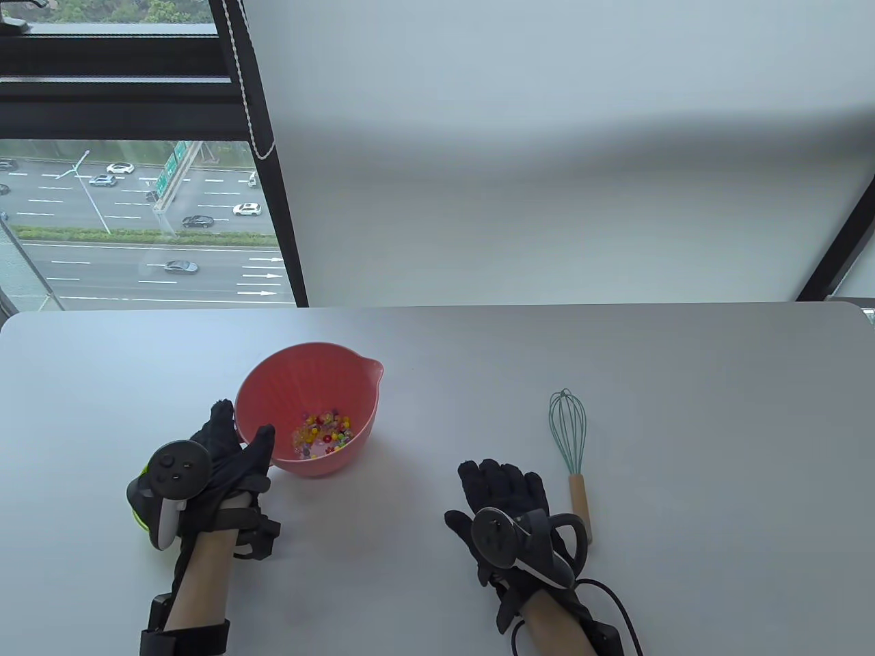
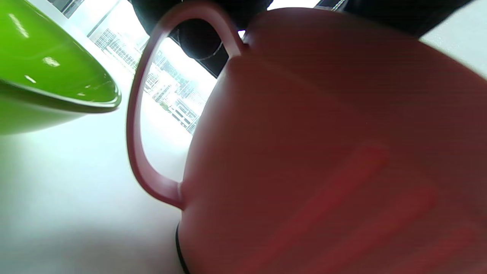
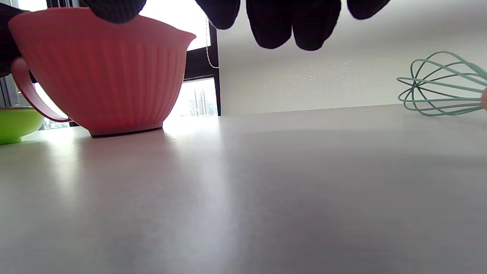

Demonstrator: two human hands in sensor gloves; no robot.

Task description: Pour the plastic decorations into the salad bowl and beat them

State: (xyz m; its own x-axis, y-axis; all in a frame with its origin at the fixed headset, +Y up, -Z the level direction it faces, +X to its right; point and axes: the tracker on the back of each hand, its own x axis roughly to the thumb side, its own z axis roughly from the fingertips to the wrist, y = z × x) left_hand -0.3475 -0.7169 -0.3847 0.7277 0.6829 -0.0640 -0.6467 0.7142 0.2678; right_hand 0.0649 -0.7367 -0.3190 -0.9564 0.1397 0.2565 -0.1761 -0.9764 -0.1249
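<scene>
The pink salad bowl [image 1: 287, 383] stands left of the table's middle, its spout pointing right, with small coloured plastic decorations [image 1: 321, 434] on its bottom. My left hand [image 1: 240, 430] holds the bowl's near-left side: the thumb hooks over the rim and the fingers go round the outside by the loop handle [image 2: 135, 125]. My right hand [image 1: 502, 478] lies flat and open on the table, holding nothing. Just to its right lies a teal wire whisk [image 1: 569, 427] with a wooden handle, the wires pointing away. The right wrist view shows the bowl [image 3: 102, 76] and the whisk [image 3: 441, 85].
A green bowl [image 2: 45, 76] sits on the table close to the left of the pink bowl, mostly hidden under my left hand's tracker in the table view. The table's far edge [image 1: 437, 305] meets a window and a blind.
</scene>
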